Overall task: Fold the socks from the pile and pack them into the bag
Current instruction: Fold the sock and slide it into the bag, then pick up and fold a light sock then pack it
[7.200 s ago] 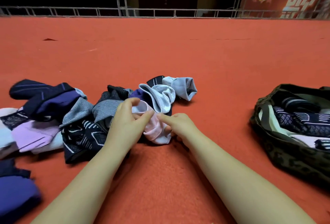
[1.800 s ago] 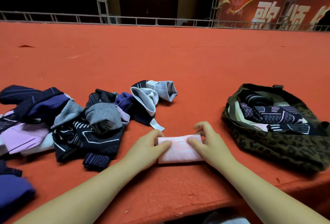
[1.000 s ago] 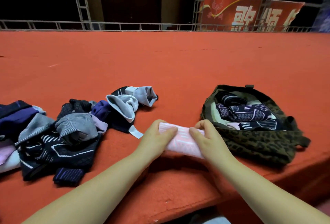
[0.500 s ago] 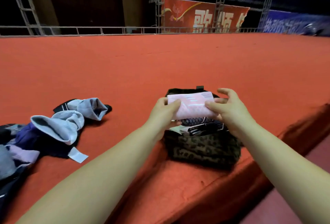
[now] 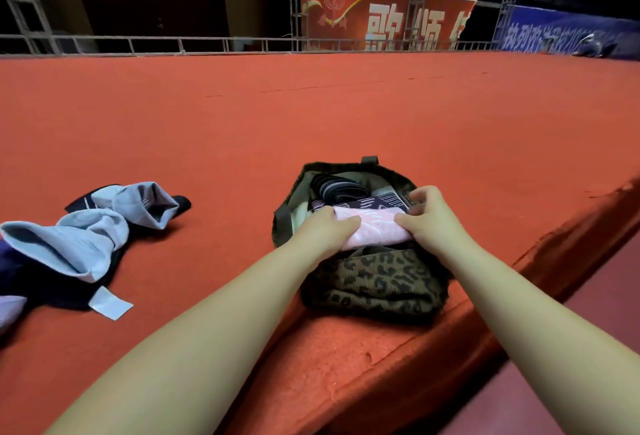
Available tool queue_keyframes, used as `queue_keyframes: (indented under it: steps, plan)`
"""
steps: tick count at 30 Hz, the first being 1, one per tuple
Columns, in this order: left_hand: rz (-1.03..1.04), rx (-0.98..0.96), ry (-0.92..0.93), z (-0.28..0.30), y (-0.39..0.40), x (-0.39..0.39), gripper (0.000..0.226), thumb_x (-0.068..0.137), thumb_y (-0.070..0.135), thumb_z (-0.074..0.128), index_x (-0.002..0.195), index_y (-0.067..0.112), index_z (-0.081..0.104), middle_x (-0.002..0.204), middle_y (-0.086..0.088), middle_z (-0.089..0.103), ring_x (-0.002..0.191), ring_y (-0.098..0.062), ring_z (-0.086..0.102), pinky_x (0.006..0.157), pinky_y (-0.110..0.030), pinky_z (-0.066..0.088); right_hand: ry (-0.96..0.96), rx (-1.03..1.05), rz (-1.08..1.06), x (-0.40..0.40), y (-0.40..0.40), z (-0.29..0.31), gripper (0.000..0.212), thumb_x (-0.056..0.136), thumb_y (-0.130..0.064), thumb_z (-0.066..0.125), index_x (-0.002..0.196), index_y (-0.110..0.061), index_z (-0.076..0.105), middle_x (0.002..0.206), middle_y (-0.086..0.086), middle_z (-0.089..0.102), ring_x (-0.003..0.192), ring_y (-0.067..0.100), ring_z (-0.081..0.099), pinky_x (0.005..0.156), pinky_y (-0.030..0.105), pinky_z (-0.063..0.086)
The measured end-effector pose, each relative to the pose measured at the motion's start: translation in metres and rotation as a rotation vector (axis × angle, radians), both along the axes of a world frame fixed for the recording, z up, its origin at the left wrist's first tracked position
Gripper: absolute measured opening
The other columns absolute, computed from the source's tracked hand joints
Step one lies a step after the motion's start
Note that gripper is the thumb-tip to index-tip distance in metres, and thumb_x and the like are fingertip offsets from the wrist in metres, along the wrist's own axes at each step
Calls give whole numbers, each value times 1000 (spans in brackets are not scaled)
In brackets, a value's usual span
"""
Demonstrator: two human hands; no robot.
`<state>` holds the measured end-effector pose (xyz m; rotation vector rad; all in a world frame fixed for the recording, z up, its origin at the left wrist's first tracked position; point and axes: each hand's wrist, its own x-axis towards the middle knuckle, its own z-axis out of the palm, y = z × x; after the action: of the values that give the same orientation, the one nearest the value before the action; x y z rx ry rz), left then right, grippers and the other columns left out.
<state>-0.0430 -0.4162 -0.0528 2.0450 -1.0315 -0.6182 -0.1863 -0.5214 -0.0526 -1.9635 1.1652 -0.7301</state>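
Pressing a folded pale-pink knit sock (image 5: 375,231) into the open leopard-print fabric bag (image 5: 377,282), left hand (image 5: 327,232) and right hand (image 5: 429,220) are gripping its ends over packed dark patterned socks (image 5: 341,188), while loose grey-blue socks (image 5: 104,226) are lying unfolded left of the left hand.

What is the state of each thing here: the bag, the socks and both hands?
Bag: open at the top, lying on the red carpet, partly filled.
Pink sock: folded, held at the bag's opening, on top of the dark socks.
Dark socks: folded, packed inside the bag.
Sock pile: unfolded, loose on the carpet.
Left hand: grips the pink sock's left end.
Right hand: grips its right end.
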Motion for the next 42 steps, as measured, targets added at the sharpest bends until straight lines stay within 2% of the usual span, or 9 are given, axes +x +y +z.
queue_keyframes:
  steps: [7,11,13,18,20,22,24,29,42]
  plan:
    - [-148,174,-83,-8,-4,-1,47,96,44,40,124,9,55,126,-7,58,115,-24,53,83,-25,35,404,-77,180,-11,-12,10,16,81,-5,57,80,-20,63,72,-7,55,61,7,48,51,24,32]
    - [-55,133,-92,-11,-8,4,29,88,45,51,94,17,55,96,-1,59,90,-22,56,63,-27,34,403,-182,127,-2,-13,-4,11,83,-16,57,75,-22,62,83,0,64,77,21,58,66,31,43]
    - [-24,77,-52,-13,-10,8,32,83,44,57,102,18,55,96,2,60,89,-20,57,64,-27,36,319,-269,146,0,-15,-7,13,85,-24,57,76,-25,65,90,4,65,82,21,58,72,35,46]
    - [-24,-6,24,-14,-6,13,24,85,38,58,71,27,43,73,6,46,71,-16,47,64,-29,40,494,-512,495,6,-3,-4,41,93,-46,33,95,-26,69,105,-9,63,103,14,53,93,41,42]
    - [-26,-35,93,-11,2,16,9,88,36,55,83,29,51,81,6,51,76,-17,53,69,-28,45,581,-449,558,9,-1,1,33,99,-37,35,91,-26,66,100,-10,61,100,11,50,93,41,41]
    - [-35,-86,138,-10,13,22,27,89,38,54,114,26,55,106,1,58,93,-16,59,82,-31,50,631,-431,547,13,1,8,31,98,-38,36,76,-30,56,87,-14,55,94,12,49,92,43,42]
    - [-41,-146,146,-6,29,29,30,88,40,56,116,28,54,119,3,58,106,-17,58,92,-37,49,619,-466,515,21,7,16,34,96,-42,36,66,-29,46,78,-12,51,87,16,50,86,44,43]
    - [-34,-227,180,-2,89,57,4,93,26,54,94,29,57,99,4,64,85,-11,59,72,-28,44,373,-472,548,54,52,28,12,92,-34,52,85,-30,60,91,-9,61,91,11,54,82,33,44]
    - [346,-321,378,-37,239,151,13,96,21,49,93,17,61,87,1,64,75,-10,59,71,-24,45,247,-226,880,206,174,-33,4,90,-26,59,88,-28,62,91,-9,65,90,11,59,88,32,46]
